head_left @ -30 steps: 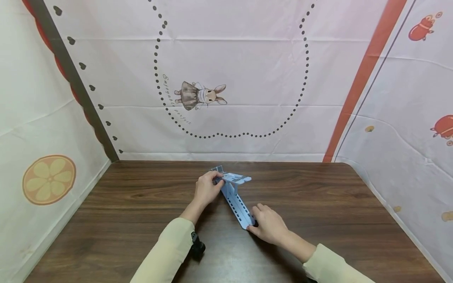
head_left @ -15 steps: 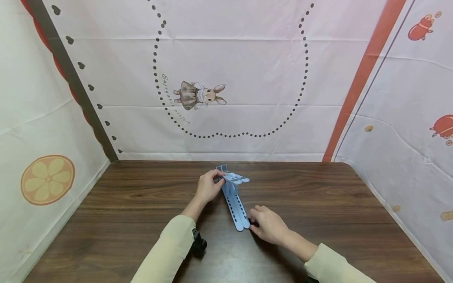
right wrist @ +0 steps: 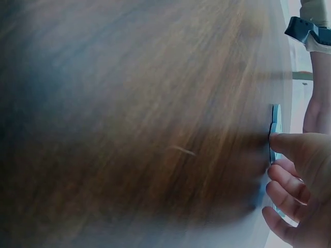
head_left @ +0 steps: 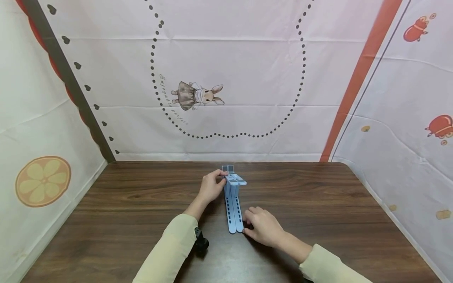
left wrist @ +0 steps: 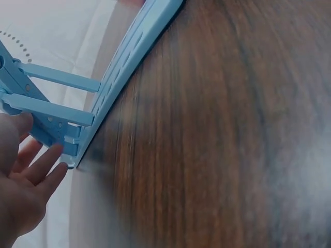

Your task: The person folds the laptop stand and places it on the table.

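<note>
Light-blue, slotted, 2-railed stand point(head_left: 233, 214) sat near the far edge of a dark-brown wood-grain table point(head_left: 141, 200)

In the head view, white printed cloth point(head_left: 247, 78) rose behind the table and along both sides, bearing a sketched rabbit point(head_left: 198, 95) at the back and an orange slice point(head_left: 43, 181) on the left. The table's far edge ran straight to a rounded right corner; the wood spread wide beyond both hands. The stand's base pointed toward the person, its tilted plate raised at the far end. The left hand point(head_left: 211, 186) pinched that plate's left side between thumb and fingers. The right hand point(head_left: 263, 228), fingers curled, had its thumb at the base's near right corner; whether it gripped there could not be told.

From the left wrist, 2 light-blue struts joined plate and base, and wood stretched broadly to the base's right.

From the right wrist, blurred wood filled most of the view; the thumb touched the base's dark-edged end.
</note>
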A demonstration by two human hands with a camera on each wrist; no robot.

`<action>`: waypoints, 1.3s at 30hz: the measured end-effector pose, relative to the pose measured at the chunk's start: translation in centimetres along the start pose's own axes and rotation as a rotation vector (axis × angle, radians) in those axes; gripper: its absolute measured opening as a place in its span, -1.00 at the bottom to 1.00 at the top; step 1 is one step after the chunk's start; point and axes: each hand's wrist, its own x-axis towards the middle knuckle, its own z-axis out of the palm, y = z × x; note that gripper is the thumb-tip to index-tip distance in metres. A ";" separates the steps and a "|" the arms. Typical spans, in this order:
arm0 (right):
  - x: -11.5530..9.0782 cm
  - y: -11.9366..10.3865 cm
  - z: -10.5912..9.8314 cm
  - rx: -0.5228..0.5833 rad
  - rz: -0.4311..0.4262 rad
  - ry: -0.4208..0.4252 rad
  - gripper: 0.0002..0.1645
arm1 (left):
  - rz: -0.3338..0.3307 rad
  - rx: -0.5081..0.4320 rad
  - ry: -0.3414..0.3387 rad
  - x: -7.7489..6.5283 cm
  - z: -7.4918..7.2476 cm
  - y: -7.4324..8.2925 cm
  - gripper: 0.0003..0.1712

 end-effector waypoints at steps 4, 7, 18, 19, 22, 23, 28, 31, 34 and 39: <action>0.1 0.0 0.0 -0.040 -0.006 0.014 -0.68 | -0.002 0.010 -0.004 0.1 0.0 0.0 -0.79; 0.1 -0.1 0.0 -0.067 -0.027 0.030 -0.61 | -0.009 0.047 -0.008 -0.1 -0.2 0.2 -0.78; 0.1 -0.1 0.1 -0.063 -0.052 0.019 -0.59 | 0.044 0.175 0.031 -0.7 -0.8 1.6 -0.81; 0.1 -0.1 0.1 -0.063 -0.050 0.018 -0.60 | 0.052 0.176 0.037 -0.7 -0.8 1.7 -0.81; 0.1 -0.1 0.0 -0.058 -0.048 0.016 -0.60 | 0.061 0.173 0.049 -0.7 -0.9 1.9 -0.81; 0.1 -0.1 0.0 -0.057 -0.048 0.015 -0.61 | 0.063 0.171 0.050 -0.7 -0.9 1.9 -0.81; 0.1 -0.2 -0.1 -0.044 -0.044 0.015 -0.61 | 0.061 0.138 0.038 -0.7 -1.0 1.8 -0.81; 0.1 -0.2 -0.1 -0.043 -0.045 0.023 -0.62 | 0.064 0.107 0.028 -0.6 -1.0 1.7 -0.81; 0.1 -0.2 -0.1 -0.047 -0.054 0.041 -0.62 | 0.062 0.086 0.017 -0.5 -0.9 1.5 -0.81; 0.2 -0.2 0.0 -0.051 -0.053 0.052 -0.62 | 0.057 0.050 0.004 -0.1 -0.7 1.2 -0.82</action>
